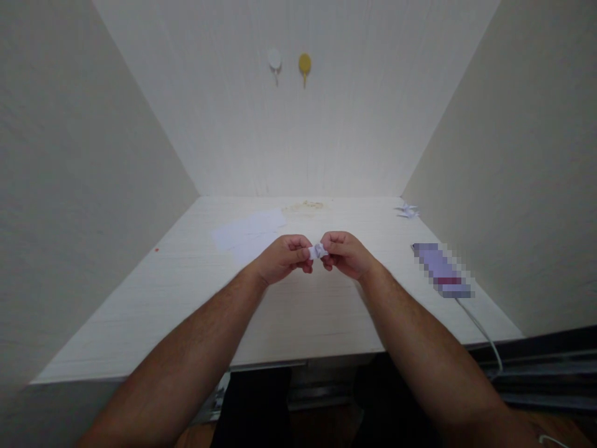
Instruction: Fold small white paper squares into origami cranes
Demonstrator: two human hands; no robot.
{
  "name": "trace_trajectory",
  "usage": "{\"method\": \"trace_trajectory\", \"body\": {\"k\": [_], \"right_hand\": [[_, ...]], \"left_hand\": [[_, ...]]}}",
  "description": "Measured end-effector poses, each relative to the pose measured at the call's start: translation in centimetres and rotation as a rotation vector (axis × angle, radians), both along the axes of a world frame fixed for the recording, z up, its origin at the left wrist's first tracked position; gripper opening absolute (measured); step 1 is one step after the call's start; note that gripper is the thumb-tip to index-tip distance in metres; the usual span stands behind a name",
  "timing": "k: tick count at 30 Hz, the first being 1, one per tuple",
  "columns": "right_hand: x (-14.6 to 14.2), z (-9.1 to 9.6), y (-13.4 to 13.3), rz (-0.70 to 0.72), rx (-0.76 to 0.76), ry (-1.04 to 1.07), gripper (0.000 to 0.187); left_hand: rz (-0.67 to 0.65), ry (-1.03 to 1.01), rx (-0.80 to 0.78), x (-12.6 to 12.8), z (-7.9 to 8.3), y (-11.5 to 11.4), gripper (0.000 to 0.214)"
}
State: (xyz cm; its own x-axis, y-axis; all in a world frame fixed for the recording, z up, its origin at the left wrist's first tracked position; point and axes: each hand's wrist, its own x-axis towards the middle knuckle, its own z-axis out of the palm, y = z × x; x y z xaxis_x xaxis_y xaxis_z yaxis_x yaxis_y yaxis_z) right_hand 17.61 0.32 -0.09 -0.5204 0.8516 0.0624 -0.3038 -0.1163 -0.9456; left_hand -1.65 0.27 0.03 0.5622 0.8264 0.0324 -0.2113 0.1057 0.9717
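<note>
A small piece of folded white paper (318,251) is held between my two hands above the middle of the table. My left hand (288,256) pinches its left end between thumb and fingers. On the other end, my right hand (344,252) grips with thumb and fingertips. The paper looks creased and crumpled at its centre; its exact shape is too small to make out, and my fingertips cover both ends.
White paper sheets (252,231) lie on the white table (308,317) to the left. Folded white paper pieces (408,211) sit at the back right. A blurred-out flat device (438,269) with a white cable (480,328) lies at right. Two hooks, white (275,60) and yellow (305,63), hang on the back wall.
</note>
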Motion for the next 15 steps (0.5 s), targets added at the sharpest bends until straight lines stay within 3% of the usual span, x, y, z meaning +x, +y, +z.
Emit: {"method": "trace_trajectory", "body": {"k": [5,15], "right_hand": [[0.0,0.15,-0.35,0.071,0.009,0.029,0.038],[0.35,0.35,-0.42,0.08,0.025,-0.016,0.051]], "left_hand": [[-0.028,-0.056,-0.011,0.12,0.17,-0.43,0.04],[-0.069,-0.056,-0.028,-0.68,0.76,-0.56,0.048]]}}
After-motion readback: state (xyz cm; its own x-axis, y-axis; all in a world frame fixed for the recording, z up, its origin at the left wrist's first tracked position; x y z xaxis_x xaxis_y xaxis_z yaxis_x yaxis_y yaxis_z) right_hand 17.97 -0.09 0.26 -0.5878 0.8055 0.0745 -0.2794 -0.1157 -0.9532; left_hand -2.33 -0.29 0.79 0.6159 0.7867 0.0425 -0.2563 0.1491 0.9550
